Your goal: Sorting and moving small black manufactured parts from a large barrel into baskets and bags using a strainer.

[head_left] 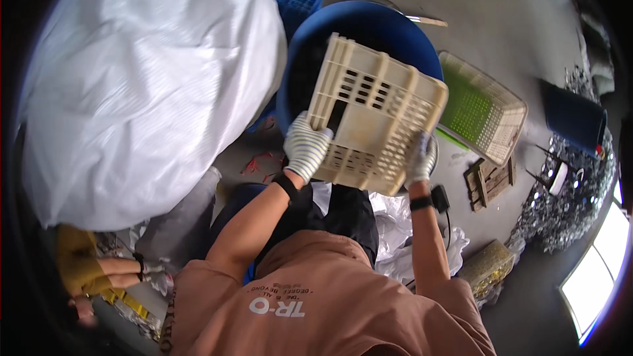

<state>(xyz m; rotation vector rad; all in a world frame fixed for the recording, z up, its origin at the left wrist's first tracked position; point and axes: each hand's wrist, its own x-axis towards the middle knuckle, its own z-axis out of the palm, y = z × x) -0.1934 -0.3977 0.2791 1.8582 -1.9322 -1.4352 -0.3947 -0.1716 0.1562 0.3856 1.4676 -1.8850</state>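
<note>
- Salmon-brown T-shirt (pixel 310 277) with white lettering on it fills the lower middle, nearest the camera.
- Left hand (pixel 306 148), in a striped white glove, is closed on the lower left edge of a cream plastic crate (pixel 361 133), fingers bent and close together.
- Right hand (pixel 419 161), gloved too, grips the crate's right side; its fingertips are blurred.
- That crate is tilted, slotted face toward the camera, across the near part of a round blue barrel (pixel 356 8); whether it touches the rim, I cannot tell.
- Large white woven sack (pixel 151 92) bulges left of the barrel, with a blue crate (pixel 295 1) partly hidden behind.
- Right of the barrel sits another pale slotted crate (pixel 517 122), green inside, with a small wooden pallet (pixel 489 188) just beside it.
- Silvery scrap heap (pixel 557 221) spreads farther right, near a dark blue bin (pixel 575 118).
- At lower left, a co-worker's mustard sleeve (pixel 78 260) shows.
</note>
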